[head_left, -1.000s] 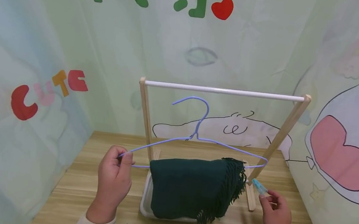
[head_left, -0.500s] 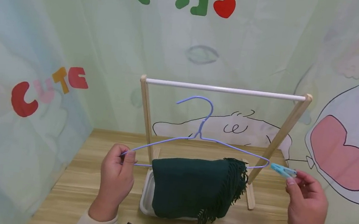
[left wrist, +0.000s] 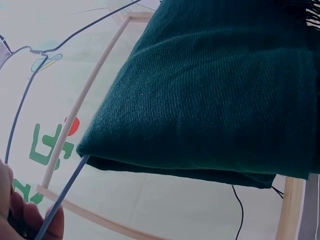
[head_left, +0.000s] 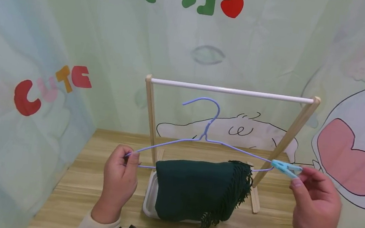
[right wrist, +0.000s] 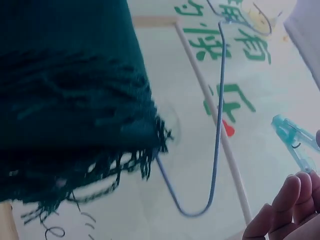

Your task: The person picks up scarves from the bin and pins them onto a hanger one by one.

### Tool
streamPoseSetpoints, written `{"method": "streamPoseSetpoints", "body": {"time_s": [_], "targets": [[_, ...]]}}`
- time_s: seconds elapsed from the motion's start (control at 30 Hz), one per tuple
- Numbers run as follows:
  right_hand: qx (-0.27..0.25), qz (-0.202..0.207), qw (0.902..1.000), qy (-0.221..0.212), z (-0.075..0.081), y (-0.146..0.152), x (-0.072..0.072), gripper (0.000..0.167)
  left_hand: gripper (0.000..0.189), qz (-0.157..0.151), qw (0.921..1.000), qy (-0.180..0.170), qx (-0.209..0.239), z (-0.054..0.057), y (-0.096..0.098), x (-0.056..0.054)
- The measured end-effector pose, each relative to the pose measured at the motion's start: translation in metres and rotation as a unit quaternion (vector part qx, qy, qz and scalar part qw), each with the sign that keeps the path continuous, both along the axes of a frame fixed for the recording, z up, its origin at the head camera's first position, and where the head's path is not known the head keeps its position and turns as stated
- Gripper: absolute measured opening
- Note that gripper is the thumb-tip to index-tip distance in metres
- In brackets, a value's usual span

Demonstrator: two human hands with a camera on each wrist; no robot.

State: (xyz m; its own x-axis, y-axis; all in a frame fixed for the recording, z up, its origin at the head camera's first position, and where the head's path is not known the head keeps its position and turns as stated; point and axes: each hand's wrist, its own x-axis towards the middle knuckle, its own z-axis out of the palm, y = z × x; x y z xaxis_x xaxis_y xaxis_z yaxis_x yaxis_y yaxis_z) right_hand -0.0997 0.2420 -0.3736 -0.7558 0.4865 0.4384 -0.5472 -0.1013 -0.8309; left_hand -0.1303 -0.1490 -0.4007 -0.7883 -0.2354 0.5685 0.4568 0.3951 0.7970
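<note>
A dark green fringed scarf (head_left: 193, 192) hangs folded over the lower bar of a blue-violet wire hanger (head_left: 179, 141). My left hand (head_left: 119, 182) grips the hanger's left corner. On the other side, my right hand (head_left: 317, 208) pinches a light blue clothespin (head_left: 286, 168) between thumb and fingers. In the head view the clothespin's tip overlaps the hanger's right corner; in the right wrist view the clothespin (right wrist: 292, 137) shows apart from the wire (right wrist: 216, 150). The scarf's fringe (right wrist: 75, 165) hangs at its right end. The hook points up, below the rack's bar.
Behind the hanger stands a drying rack with a white bar (head_left: 230, 91) and wooden legs (head_left: 283, 140). Under the scarf sits a white tray (head_left: 150, 202) on the wooden table (head_left: 74, 176). A printed curtain (head_left: 129, 45) closes off the back and sides.
My right hand has moved up and to the right, then slightly left, bringing the clothespin from beside the scarf's fringe to the hanger's right corner. The left hand keeps its grip.
</note>
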Motion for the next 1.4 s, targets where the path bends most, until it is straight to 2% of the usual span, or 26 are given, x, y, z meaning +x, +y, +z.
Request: {"method": "streamPoseSetpoints", "body": {"time_s": [0.13, 0.3, 0.53, 0.63, 0.77, 0.9, 1.17, 1.4], "targets": [[0.057, 0.029, 0.9979, 0.006, 0.003, -0.014, 0.0, 0.032, 0.016, -0.005, 1.0, 0.0, 0.005, 0.0, 0.001, 0.0], [0.1, 0.07, 0.9925, 0.003, 0.008, -0.036, 0.001, 0.031, 0.016, -0.005, 0.9999, -0.004, 0.008, 0.001, 0.003, 0.001], [0.17, 0.125, 0.9771, 0.024, 0.012, -0.059, -0.001, 0.034, 0.016, -0.008, 1.0, -0.002, 0.003, 0.001, 0.006, 0.001], [0.196, 0.133, 0.9711, 0.03, 0.011, -0.069, -0.003, 0.035, 0.016, -0.009, 0.9999, -0.004, 0.003, 0.002, 0.007, 0.001], [0.242, 0.13, 0.9614, 0.009, 0.01, -0.083, -0.007, 0.033, 0.015, -0.008, 0.9999, -0.007, 0.005, 0.002, 0.009, 0.002], [0.307, 0.124, 0.9435, -0.017, 0.008, -0.095, -0.011, 0.031, 0.015, -0.007, 0.9999, -0.008, 0.007, 0.001, 0.01, 0.002], [0.418, 0.137, 0.8978, -0.023, 0.01, -0.11, -0.025, 0.027, 0.015, -0.013, 0.9998, -0.013, 0.008, 0.001, 0.013, 0.003], [0.482, 0.143, 0.8642, 0.002, 0.016, -0.127, -0.032, 0.023, 0.016, -0.017, 0.9998, -0.002, 0.004, -0.001, 0.014, 0.003]]}}
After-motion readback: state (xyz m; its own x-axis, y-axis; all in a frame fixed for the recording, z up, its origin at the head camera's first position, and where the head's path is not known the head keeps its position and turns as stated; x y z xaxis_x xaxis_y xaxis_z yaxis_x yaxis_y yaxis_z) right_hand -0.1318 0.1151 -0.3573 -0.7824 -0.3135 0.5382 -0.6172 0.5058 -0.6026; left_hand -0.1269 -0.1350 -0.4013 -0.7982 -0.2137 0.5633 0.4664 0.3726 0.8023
